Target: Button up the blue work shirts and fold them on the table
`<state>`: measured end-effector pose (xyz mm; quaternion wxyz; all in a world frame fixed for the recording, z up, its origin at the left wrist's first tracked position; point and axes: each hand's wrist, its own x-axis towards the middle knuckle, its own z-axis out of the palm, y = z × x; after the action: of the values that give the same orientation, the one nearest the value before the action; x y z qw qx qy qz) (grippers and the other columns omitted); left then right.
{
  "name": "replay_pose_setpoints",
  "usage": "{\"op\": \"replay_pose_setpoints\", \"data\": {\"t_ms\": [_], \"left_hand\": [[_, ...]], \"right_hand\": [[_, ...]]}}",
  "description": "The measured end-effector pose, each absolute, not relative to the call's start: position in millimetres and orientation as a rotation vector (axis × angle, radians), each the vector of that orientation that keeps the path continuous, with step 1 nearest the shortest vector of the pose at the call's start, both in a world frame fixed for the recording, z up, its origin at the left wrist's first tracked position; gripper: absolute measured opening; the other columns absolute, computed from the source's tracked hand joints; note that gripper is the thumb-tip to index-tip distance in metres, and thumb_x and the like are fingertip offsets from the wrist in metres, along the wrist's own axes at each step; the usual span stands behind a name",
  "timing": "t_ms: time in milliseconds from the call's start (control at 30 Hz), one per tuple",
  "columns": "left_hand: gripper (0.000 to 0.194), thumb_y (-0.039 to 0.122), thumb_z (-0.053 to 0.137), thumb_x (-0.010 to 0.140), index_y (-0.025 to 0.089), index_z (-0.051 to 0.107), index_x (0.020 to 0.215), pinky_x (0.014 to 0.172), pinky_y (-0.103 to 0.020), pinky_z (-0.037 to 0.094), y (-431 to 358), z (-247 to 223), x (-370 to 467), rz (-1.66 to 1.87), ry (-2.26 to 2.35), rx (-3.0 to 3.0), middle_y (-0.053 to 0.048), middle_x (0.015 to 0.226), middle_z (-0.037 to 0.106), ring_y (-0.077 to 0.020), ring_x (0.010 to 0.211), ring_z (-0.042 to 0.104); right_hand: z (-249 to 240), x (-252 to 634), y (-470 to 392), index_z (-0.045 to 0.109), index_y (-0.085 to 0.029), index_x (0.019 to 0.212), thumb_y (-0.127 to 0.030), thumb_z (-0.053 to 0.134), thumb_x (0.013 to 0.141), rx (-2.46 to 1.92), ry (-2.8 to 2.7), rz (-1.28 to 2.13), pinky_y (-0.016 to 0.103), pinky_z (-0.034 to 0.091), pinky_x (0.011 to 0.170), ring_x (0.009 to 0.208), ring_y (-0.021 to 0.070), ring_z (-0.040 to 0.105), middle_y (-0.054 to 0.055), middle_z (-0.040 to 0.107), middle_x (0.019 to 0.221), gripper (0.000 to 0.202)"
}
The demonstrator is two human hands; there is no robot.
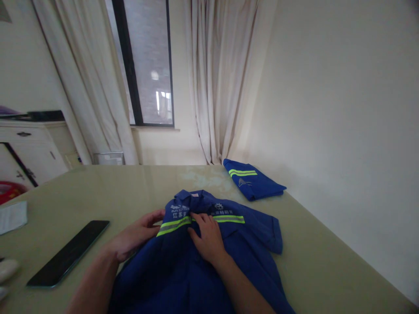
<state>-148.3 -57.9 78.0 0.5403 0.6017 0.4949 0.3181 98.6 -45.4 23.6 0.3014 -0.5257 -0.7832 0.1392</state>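
Observation:
A blue short-sleeved work shirt (183, 270) with yellow-green and grey reflective strips and white lettering lies front up before me, its collar at the far end. The right sleeve side spreads flat; on the left side the shirt is folded in, with no sleeve showing. My left hand (140, 233) is curled at the shirt's left edge near the strip, its fingertips partly hidden by the cloth. My right hand (207, 237) rests on the shirt front over the button line, fingers extended and somewhat apart, touching the strip.
A folded blue garment (253, 179) with reflective strips lies at the table's (324, 261) far right, near the wall. On the left are a dark phone (68, 253), a sheet of paper (13, 217) and a partly cut-off white object (7, 270). A white cabinet (32, 144) stands beyond.

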Motion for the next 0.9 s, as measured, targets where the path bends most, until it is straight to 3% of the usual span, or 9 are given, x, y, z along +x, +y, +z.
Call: {"op": "replay_pose_setpoints", "data": {"t_ms": [100, 167, 233, 433, 567, 667, 733, 767, 900], "left_hand": [[0.073, 0.052, 0.075, 0.071, 0.017, 0.061, 0.134, 0.1, -0.044, 0.052, -57, 73, -123, 0.703, 1.413, 1.551, -0.016, 0.133, 0.068, -0.0322, 0.112, 0.068], [0.07, 0.057, 0.074, 0.069, 0.014, 0.067, 0.125, 0.109, -0.046, 0.045, -55, 64, -111, 0.659, 1.539, 1.746, -0.019, 0.136, 0.065, -0.0356, 0.123, 0.062], [0.06, 0.058, 0.072, 0.072, 0.017, 0.071, 0.117, 0.112, -0.044, 0.041, -53, 56, -103, 0.605, 1.496, 1.918, -0.016, 0.133, 0.067, -0.0341, 0.126, 0.059], [0.03, 0.047, 0.053, 0.09, 0.023, 0.066, 0.102, 0.09, -0.037, 0.051, -51, 61, -116, 0.597, 1.612, 1.992, -0.007, 0.103, 0.076, -0.0275, 0.099, 0.069], [0.028, 0.045, 0.043, 0.098, 0.026, 0.063, 0.104, 0.084, -0.043, 0.053, -57, 85, -146, 0.682, 2.29, 1.911, -0.008, 0.093, 0.073, -0.0316, 0.093, 0.069], [0.037, 0.04, 0.037, 0.102, 0.021, 0.058, 0.125, 0.099, -0.054, 0.048, -65, 102, -162, 1.111, 2.77, 1.863, -0.018, 0.127, 0.064, -0.0386, 0.124, 0.058], [0.042, 0.033, 0.039, 0.101, 0.017, 0.05, 0.138, 0.113, -0.058, 0.038, -65, 104, -161, 1.389, 2.797, 1.977, -0.02, 0.152, 0.044, -0.0388, 0.145, 0.037], [0.043, 0.03, 0.039, 0.101, 0.016, 0.049, 0.14, 0.116, -0.058, 0.035, -64, 101, -157, 1.396, 2.741, 2.063, -0.02, 0.155, 0.041, -0.0376, 0.147, 0.035], [0.043, 0.037, 0.038, 0.102, 0.017, 0.06, 0.132, 0.109, -0.049, 0.045, -52, 59, -118, 0.794, 2.316, 2.296, -0.016, 0.136, 0.064, -0.0326, 0.128, 0.058]], "right_hand": [[23, 99, -45, 0.061, -0.029, 0.133, -0.034, 0.061, 0.095, -1.417, -2.13, 0.331, 0.038, 0.041, 0.097, 0.116, 0.0265, 0.055, 0.006, 0.064, 0.126, 0.038], [22, 100, -46, 0.063, -0.027, 0.128, -0.032, 0.061, 0.094, -1.441, -2.157, 0.311, 0.038, 0.041, 0.096, 0.114, 0.0271, 0.054, 0.007, 0.064, 0.124, 0.034], [22, 100, -46, 0.066, -0.025, 0.123, -0.031, 0.061, 0.093, -1.459, -2.173, 0.302, 0.038, 0.04, 0.096, 0.113, 0.0278, 0.054, 0.008, 0.064, 0.122, 0.031], [23, 100, -46, 0.065, -0.027, 0.125, -0.033, 0.062, 0.093, -1.427, -2.154, 0.32, 0.037, 0.041, 0.095, 0.113, 0.0268, 0.055, 0.007, 0.066, 0.122, 0.033], [23, 98, -46, 0.062, -0.031, 0.134, -0.032, 0.062, 0.093, -1.431, -2.093, 0.314, 0.039, 0.041, 0.097, 0.116, 0.027, 0.057, 0.005, 0.067, 0.126, 0.041], [21, 97, -46, 0.061, -0.033, 0.136, -0.032, 0.062, 0.093, -1.434, -2.07, 0.293, 0.041, 0.042, 0.098, 0.116, 0.0287, 0.058, 0.005, 0.068, 0.127, 0.043], [20, 96, -46, 0.062, -0.033, 0.136, -0.031, 0.06, 0.094, -1.432, -2.073, 0.275, 0.042, 0.042, 0.098, 0.116, 0.0291, 0.058, 0.006, 0.069, 0.126, 0.042], [20, 96, -46, 0.062, -0.032, 0.136, -0.031, 0.059, 0.095, -1.432, -2.076, 0.264, 0.042, 0.042, 0.098, 0.115, 0.0289, 0.058, 0.006, 0.069, 0.126, 0.041], [19, 95, -45, 0.059, -0.033, 0.14, -0.03, 0.055, 0.097, -1.427, -2.09, 0.238, 0.043, 0.043, 0.098, 0.115, 0.0285, 0.058, 0.006, 0.069, 0.125, 0.043]]}}
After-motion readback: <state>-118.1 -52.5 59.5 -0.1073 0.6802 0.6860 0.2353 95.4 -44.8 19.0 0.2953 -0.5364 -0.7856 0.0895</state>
